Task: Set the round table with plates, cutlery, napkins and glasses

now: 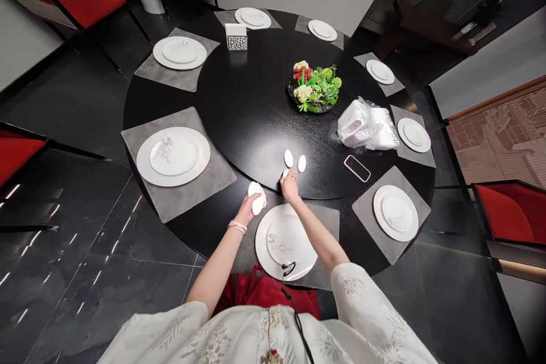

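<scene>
My left hand (pixel 251 203) is closed around a small white oval dish or spoon rest (pixel 257 198), held just left of the plate setting in front of me. My right hand (pixel 290 186) reaches onto the black turntable's near edge, its fingers pinching another small white piece (pixel 285 173). Two more white oval pieces (pixel 289 157) (pixel 301 163) lie just beyond its fingertips. Below both hands sits a stacked white plate (pixel 285 240) on a grey placemat (pixel 328 222).
The round black table (pixel 196 222) holds several plate settings on grey mats, a flower centrepiece (pixel 315 87), a plastic-wrapped white bundle (pixel 367 125), a phone (pixel 357 168) and a napkin box (pixel 236 37). Red chairs (pixel 509 210) ring the table.
</scene>
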`<state>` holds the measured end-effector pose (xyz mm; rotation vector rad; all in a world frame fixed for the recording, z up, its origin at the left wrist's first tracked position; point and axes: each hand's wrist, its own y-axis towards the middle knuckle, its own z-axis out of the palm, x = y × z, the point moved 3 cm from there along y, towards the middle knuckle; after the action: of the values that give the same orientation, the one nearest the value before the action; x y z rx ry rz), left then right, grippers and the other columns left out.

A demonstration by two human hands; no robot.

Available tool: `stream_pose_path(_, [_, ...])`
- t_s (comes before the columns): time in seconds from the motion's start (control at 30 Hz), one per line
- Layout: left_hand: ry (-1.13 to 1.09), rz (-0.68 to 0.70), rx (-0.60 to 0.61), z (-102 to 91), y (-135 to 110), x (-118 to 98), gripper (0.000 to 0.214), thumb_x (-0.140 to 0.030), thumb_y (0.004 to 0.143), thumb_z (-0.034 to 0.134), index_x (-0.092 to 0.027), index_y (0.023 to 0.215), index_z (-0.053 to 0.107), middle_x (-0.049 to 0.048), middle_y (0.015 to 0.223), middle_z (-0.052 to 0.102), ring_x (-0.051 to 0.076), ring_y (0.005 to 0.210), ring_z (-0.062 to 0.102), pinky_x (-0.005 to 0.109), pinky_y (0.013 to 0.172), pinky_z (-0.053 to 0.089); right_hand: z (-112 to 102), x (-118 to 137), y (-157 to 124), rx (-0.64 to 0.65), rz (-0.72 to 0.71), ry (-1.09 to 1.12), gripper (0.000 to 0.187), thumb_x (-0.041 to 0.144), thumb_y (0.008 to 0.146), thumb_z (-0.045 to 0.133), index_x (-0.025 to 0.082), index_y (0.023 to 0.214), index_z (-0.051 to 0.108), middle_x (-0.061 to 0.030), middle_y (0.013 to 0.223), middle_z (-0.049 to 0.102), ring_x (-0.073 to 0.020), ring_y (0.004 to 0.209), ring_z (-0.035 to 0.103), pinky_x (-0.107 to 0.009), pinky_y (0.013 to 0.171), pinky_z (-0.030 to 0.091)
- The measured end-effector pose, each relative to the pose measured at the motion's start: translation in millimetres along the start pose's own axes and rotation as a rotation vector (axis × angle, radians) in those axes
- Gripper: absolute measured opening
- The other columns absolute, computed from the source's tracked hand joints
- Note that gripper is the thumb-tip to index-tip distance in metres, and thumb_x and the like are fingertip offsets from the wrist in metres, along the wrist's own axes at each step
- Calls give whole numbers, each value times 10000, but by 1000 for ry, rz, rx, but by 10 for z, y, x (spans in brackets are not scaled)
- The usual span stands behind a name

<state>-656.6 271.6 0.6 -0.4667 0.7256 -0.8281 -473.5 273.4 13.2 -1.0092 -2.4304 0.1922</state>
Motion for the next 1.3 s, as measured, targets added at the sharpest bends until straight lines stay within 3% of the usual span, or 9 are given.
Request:
stream_pose_path(0.13, [8,12,-13,97,47,64,576,-64,677,688,-199,1221,556,41,846,684,200,739,678,363,719,569,68,45,-376,75,35,238,559,349,938,295,57,1415,295,-176,1177,580,-238,1086,573,-319,922,444])
stream_pose_path(0.3, [-46,42,10,222,127,141,329,-200,770,660,-143,1092,628,80,973,701,175,873,668,256,824,521,45,350,-875,60,-211,229,559,401,909,391,122,1392,362,-184,1242,498,-254,1121,539,-359,943,424])
stream_pose_path(0.47, [-86,-1,42,228,99,157,319,-187,775,637,-154,1092,617,61,963,698,168,902,660,264,881,492,-82,400,-974,114,-292,275,539,325,794,545,140,1297,488,-138,1142,526,-231,1047,552,-346,940,420])
stream_pose_path(0.67, [-110,-16,86,229,26,87,450,-158,752,608,-181,1198,552,45,996,684,159,868,660,292,867,501,-41,160,-809,292,-20,771,389,215,745,430,129,1086,595,-69,987,662,-173,867,613,-255,759,486])
stream_pose_path(0.87, [-31,-68,70,201,-50,55,559,-172,751,586,-229,1298,490,52,960,682,186,778,673,311,674,548,-133,-11,-398,179,185,746,367,286,838,299,101,944,596,-103,791,663,-193,671,611,-269,580,471])
stream_pose_path(0.93, [0,-65,54,134,-110,41,574,-180,741,597,-237,1301,490,55,970,680,190,781,677,305,654,551,-271,-32,-92,80,207,680,452,373,888,233,102,945,590,-132,817,663,-215,715,620,-292,612,474])
stream_pose_path(1.03, [16,-60,31,-35,-242,35,597,-194,730,618,-248,1309,483,60,1012,676,196,815,681,312,676,557,-482,41,413,-52,183,330,527,550,873,344,110,1069,558,-168,987,660,-260,912,625,-331,761,473])
stream_pose_path(1.13, [1,-54,11,-250,-419,39,592,-208,737,626,-275,1308,483,53,1047,671,205,865,679,325,703,562,-531,206,794,67,117,-56,577,534,826,517,82,1184,502,-209,1085,635,-280,1012,613,-353,840,450])
stream_pose_path(1.3, [-17,-3,-41,-533,-706,-15,544,-207,746,619,-299,1272,515,35,1064,668,202,874,675,313,674,566,-480,329,866,208,23,-154,448,378,786,637,63,1098,572,-216,1047,650,-274,990,626,-322,827,440])
